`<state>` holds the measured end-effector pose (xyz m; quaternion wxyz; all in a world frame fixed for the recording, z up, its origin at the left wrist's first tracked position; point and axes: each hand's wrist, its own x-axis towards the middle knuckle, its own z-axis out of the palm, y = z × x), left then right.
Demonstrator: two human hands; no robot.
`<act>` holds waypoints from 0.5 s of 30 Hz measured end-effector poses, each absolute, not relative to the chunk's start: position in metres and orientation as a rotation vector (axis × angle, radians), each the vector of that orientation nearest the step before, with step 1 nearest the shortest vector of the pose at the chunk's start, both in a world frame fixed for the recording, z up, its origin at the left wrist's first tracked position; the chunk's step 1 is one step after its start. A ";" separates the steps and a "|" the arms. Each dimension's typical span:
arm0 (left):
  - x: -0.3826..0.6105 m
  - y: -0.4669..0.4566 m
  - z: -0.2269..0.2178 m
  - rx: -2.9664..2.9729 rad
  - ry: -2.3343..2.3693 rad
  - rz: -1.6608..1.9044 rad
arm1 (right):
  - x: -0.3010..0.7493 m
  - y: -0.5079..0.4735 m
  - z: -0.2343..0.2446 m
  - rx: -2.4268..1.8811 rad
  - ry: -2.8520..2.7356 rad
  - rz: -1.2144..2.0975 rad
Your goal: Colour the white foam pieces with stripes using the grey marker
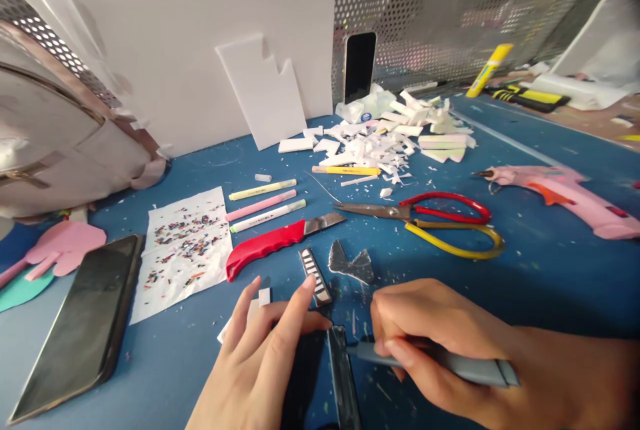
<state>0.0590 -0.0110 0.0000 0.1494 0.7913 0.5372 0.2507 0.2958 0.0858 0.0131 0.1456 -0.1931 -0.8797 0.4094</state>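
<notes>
Left hand flat, fingers spread, pinning the dark strip at 6 o'clock on the counter; right hand fingers closed round a grey pen. Could easily smudge or skid off the narrow strip onto left fingertips if pressure slips.

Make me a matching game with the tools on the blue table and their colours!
Things:
1. glue gun
2. utility knife
3. tool in the right hand
4. glue stick by the mesh wall

Colours:
A. grey
B. yellow
C. pink
D. red handle

Pairs: 1-C, 2-D, 3-A, 4-B. The left hand presses flat on a dark strip beside the grey tool.
</notes>
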 end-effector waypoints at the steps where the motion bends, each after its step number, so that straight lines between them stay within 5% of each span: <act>1: 0.058 -0.011 0.000 2.275 1.542 0.697 | 0.295 0.085 0.013 -0.521 -2.542 1.178; 15: 0.057 -0.010 0.001 2.278 1.531 0.657 | 0.295 0.083 -0.009 0.034 -2.582 1.174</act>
